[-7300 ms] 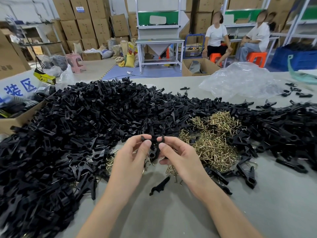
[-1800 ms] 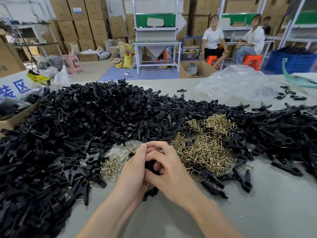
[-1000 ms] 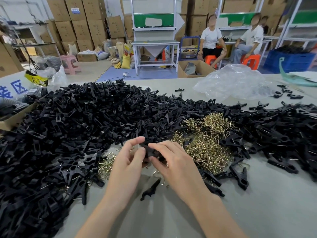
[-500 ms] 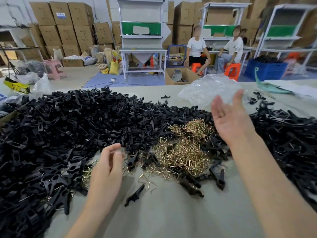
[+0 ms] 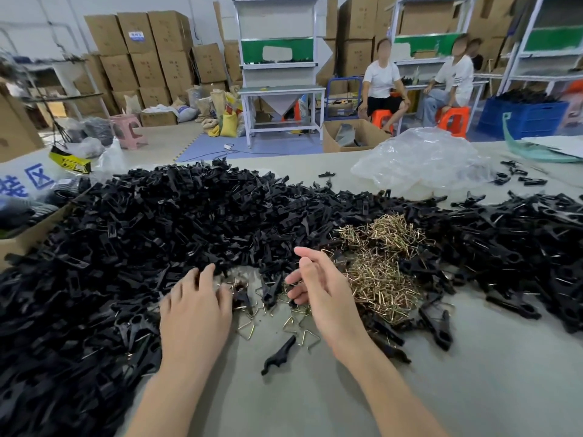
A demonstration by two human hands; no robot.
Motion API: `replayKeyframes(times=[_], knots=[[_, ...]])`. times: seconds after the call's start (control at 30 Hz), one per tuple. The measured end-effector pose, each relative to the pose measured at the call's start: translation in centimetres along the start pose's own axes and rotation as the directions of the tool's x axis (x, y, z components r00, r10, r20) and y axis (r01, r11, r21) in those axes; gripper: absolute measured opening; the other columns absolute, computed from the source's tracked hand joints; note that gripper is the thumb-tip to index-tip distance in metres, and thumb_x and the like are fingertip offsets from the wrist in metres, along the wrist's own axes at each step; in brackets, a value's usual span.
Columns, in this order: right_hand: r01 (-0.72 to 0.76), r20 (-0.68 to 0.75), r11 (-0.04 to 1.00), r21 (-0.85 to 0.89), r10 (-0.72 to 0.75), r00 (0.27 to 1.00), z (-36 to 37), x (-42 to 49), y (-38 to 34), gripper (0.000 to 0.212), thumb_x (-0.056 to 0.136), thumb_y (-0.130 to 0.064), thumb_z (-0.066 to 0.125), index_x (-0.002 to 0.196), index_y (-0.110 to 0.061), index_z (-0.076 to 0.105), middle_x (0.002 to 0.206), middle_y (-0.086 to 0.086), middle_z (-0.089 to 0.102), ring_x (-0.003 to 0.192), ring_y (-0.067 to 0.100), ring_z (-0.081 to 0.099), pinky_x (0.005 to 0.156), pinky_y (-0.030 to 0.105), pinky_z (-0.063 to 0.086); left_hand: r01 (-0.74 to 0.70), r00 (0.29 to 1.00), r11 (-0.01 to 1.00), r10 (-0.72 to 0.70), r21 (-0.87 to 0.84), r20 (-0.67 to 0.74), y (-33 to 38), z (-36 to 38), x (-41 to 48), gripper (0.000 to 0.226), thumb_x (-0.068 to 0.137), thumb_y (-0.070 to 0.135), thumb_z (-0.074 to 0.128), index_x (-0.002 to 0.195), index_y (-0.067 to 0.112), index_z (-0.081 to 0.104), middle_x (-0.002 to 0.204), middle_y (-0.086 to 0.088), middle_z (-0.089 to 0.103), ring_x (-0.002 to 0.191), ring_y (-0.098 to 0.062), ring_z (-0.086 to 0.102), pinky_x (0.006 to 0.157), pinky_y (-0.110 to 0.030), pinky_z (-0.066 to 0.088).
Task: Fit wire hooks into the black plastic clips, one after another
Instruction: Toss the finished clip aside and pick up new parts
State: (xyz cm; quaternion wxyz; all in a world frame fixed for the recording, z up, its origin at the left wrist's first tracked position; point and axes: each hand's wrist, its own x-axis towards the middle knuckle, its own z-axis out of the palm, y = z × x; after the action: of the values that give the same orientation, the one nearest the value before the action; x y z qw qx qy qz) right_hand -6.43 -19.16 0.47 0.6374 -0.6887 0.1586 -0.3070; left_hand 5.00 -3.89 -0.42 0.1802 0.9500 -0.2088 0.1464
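A big heap of black plastic clips (image 5: 157, 241) covers the left and middle of the grey table (image 5: 473, 380). A heap of brass wire hooks (image 5: 381, 266) lies to its right, with a few loose hooks (image 5: 296, 326) in front. My left hand (image 5: 195, 307) lies palm down at the near edge of the clip heap, its straight fingers touching clips. My right hand (image 5: 318, 285) hovers beside the hook heap, fingers loosely curled and holding nothing. A single clip half (image 5: 279, 354) lies on the table between my wrists.
More black clips (image 5: 520, 241) spread across the right side. A crumpled clear plastic bag (image 5: 419, 162) sits at the back right. A cardboard box (image 5: 28, 238) stands at the left edge. Two people sit on orange stools beyond the table.
My right hand, raised and open over the far right half a second ago, has come back down beside the hooks. My left hand has moved forward onto the clip heap.
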Motion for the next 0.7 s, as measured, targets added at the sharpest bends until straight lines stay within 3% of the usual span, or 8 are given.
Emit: replayKeyframes(times=[0.13,0.27,0.37,0.5,0.63,0.7], knots=[[0.009,0.0,0.998,-0.055,-0.009,1.0,0.1,0.1,0.3,0.024,0.107,-0.038,0.043,0.111,-0.054,0.061,0.09,-0.006,0.073,0.075,0.009,0.069,0.071,0.023,0.055,-0.024,1.0,0.999,0.025,0.039,-0.015,-0.6,0.3,0.7,0.043,0.097,0.026,0.057,0.137,0.01,0.058,0.126,-0.017,0.065,0.118,-0.04,0.056,0.099,-0.054,0.04],[0.014,0.005,0.998,-0.061,-0.014,1.0,0.0,0.3,0.6,0.023,0.106,-0.04,0.042,0.113,-0.053,0.06,0.09,-0.006,0.073,0.076,0.01,0.07,0.071,0.023,0.055,-0.056,0.997,0.997,0.059,0.058,-0.045,-0.7,0.5,1.1,0.049,0.094,0.026,0.063,0.138,0.008,0.054,0.125,-0.02,0.059,0.112,-0.042,0.056,0.093,-0.055,0.042],[0.026,0.003,0.998,-0.054,-0.026,1.0,-0.1,0.4,0.7,0.023,0.107,-0.039,0.042,0.116,-0.049,0.06,0.09,-0.005,0.073,0.076,0.011,0.07,0.07,0.024,0.055,-0.104,0.992,0.993,0.108,0.058,-0.064,-0.3,0.5,2.3,0.058,0.094,0.03,0.065,0.145,0.009,0.046,0.14,-0.024,0.045,0.12,-0.045,0.05,0.096,-0.056,0.042],[0.029,0.001,0.998,-0.053,-0.029,1.0,-0.2,0.4,0.9,0.022,0.108,-0.038,0.042,0.119,-0.045,0.06,0.089,-0.005,0.073,0.076,0.011,0.07,0.071,0.025,0.056,-0.242,0.969,0.959,0.231,0.147,0.085,0.3,0.6,5.2,0.062,0.099,0.035,0.056,0.154,0.022,0.031,0.153,-0.014,0.035,0.136,-0.038,0.037,0.103,-0.049,0.04],[0.036,0.003,0.998,-0.058,-0.036,0.999,-0.3,0.5,0.9,0.023,0.108,-0.039,0.041,0.119,-0.044,0.06,0.089,-0.006,0.073,0.076,0.011,0.07,0.072,0.025,0.057,-0.307,0.951,0.946,0.301,0.099,0.078,0.4,0.9,6.4,0.045,0.099,0.017,0.056,0.142,0.024,0.047,0.13,-0.001,0.055,0.124,-0.027,0.043,0.09,-0.038,0.049],[0.037,0.004,0.998,-0.052,-0.037,0.999,-0.4,0.5,0.9,0.023,0.108,-0.039,0.041,0.12,-0.043,0.06,0.089,-0.007,0.073,0.076,0.01,0.07,0.072,0.024,0.057,-0.315,0.949,0.949,0.315,0.003,0.022,0.1,0.7,6.3,0.035,0.1,0.019,0.055,0.135,0.022,0.053,0.12,0.001,0.059,0.116,-0.023,0.048,0.08,-0.035,0.051]])
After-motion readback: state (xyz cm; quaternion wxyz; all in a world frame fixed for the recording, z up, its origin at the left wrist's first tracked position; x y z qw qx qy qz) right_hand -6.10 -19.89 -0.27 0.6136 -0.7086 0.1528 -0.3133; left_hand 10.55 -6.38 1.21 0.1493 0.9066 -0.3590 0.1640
